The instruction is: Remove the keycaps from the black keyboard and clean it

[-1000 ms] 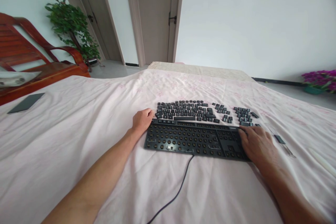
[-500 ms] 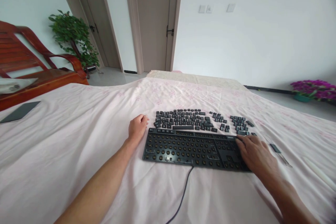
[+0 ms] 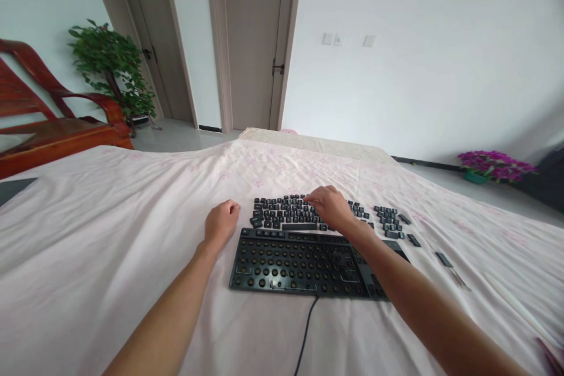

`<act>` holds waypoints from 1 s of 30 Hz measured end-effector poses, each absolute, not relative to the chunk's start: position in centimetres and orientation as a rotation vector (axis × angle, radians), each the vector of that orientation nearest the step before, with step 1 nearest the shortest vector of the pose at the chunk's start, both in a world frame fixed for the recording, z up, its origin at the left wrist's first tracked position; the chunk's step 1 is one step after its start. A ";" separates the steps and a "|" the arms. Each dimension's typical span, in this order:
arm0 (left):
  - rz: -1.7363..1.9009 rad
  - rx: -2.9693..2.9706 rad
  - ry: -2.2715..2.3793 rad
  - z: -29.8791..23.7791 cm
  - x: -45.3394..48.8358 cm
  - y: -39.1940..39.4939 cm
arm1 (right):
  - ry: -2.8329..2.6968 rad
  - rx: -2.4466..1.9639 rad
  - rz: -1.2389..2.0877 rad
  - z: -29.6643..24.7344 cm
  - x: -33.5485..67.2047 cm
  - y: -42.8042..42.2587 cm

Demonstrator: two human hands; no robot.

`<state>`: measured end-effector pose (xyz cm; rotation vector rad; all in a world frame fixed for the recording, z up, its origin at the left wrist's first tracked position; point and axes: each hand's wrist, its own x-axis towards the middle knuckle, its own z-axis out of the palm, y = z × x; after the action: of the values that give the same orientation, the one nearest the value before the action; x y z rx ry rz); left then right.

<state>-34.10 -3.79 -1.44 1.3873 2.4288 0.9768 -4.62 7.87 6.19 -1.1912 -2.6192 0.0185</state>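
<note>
A black keyboard base [image 3: 299, 261] with its keycaps taken off lies on a pink sheet [image 3: 110, 235], its cable running toward me. Several loose black keycaps [image 3: 282, 211] are laid out in rows just beyond it. My left hand [image 3: 221, 223] rests curled on the sheet by the keyboard's far left corner, holding nothing I can see. My right hand [image 3: 330, 207] reaches across the keyboard and hovers over the middle of the keycap rows, fingers bent down onto them; what they pinch is hidden.
More keycaps [image 3: 390, 220] lie in a smaller group to the right, with a small dark tool [image 3: 444, 259] and a white stick [image 3: 511, 302] further right. A red wooden chair [image 3: 53, 123], a green plant [image 3: 110, 70], doors [image 3: 251, 41] and purple flowers [image 3: 496, 164] stand beyond the bed.
My right hand left the keyboard's right end and moved left and forward to the keycap rows. The view tilted up and shifted; my left hand stayed by the left corner.
</note>
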 end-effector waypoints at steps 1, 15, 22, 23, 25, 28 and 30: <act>0.986 1.395 2.419 -1.6 -34.1 -3.9 | -2.630 -1.187 0.027 6.0 -5.8 8.4; 1.136 1.332 2.186 -2.0 -34.7 -3.8 | -2.765 -1.228 -0.026 4.0 -11.5 12.3; 1.105 1.344 2.196 -2.3 -34.9 -3.5 | -2.794 -1.262 -0.060 3.6 -11.8 12.8; 1.103 1.348 2.198 -2.4 -35.0 -3.5 | -2.798 -1.267 -0.062 3.6 -11.8 12.9; 1.105 1.359 2.195 -2.4 -35.0 -3.5 | -2.807 -1.275 -0.066 3.6 -12.0 13.1; 1.111 1.372 2.189 -2.3 -35.0 -3.5 | -2.814 -1.283 -0.073 3.7 -12.3 13.3; 1.105 1.369 2.190 -2.3 -35.0 -3.5 | -2.815 -1.286 -0.080 3.8 -12.5 13.5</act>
<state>-34.96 -3.51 -2.26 1.3690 2.1901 1.1046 -12.50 13.46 3.79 -1.2863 -2.8146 -0.0805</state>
